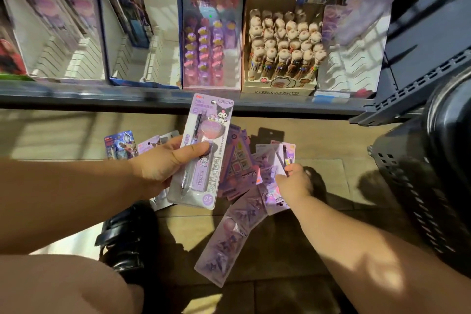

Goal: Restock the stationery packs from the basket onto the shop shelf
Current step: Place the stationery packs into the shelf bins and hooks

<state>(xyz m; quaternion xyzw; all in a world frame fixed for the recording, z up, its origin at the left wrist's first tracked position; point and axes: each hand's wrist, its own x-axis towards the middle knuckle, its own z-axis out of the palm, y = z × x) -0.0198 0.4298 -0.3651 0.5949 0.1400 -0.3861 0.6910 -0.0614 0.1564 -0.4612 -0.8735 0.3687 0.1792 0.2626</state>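
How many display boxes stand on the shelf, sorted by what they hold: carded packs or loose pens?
Boxes with carded packs: 3 (white box at the left, blue box, white box at the right)
Boxes with loose pens: 2 (pink box, beige ball-pen box)
Total: 5, leaving out whatever is cut off at the far left edge.

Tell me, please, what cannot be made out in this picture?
Head view only.
Basket: contents unseen; cut off by the right edge.
Floor packs: partly hidden behind the pencil pack in the left hand.
Purple pack in the right hand: print too blurred to read.
Shelf label: blurred, unreadable.
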